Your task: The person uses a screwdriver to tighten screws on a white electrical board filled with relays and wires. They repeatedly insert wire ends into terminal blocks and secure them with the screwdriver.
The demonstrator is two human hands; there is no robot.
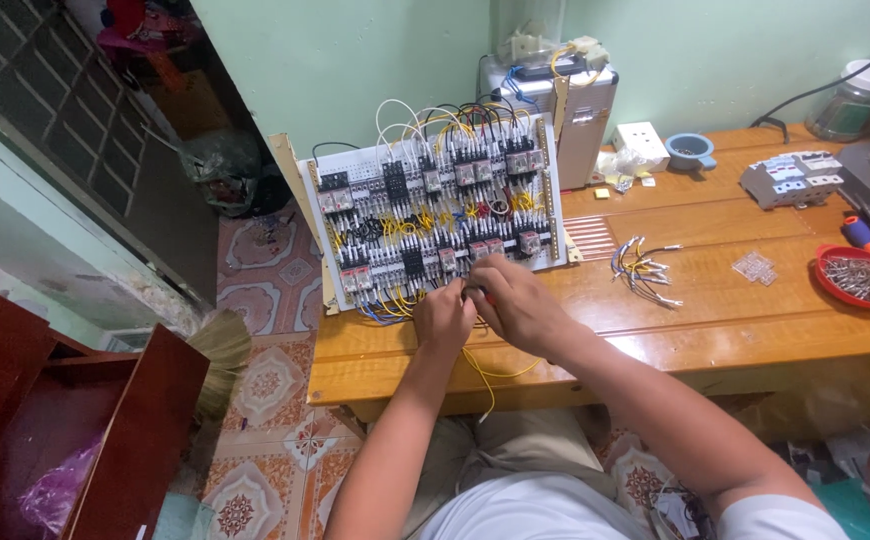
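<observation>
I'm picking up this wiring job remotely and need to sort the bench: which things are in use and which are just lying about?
In use:
- left hand and right hand, at the lower edge of the panel
- wired control panel
- yellow wire, trailing off the table

Lying about:
- bundle of short wires
- red dish of screws
- grey breaker block
- blue cup
- white socket box

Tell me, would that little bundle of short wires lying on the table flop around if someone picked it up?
Probably. The bundle of short wires looks thin and splayed, so it would likely bend and fan apart. It seems light. Loose on the glossy wooden table, it might slide if pushed.
</observation>
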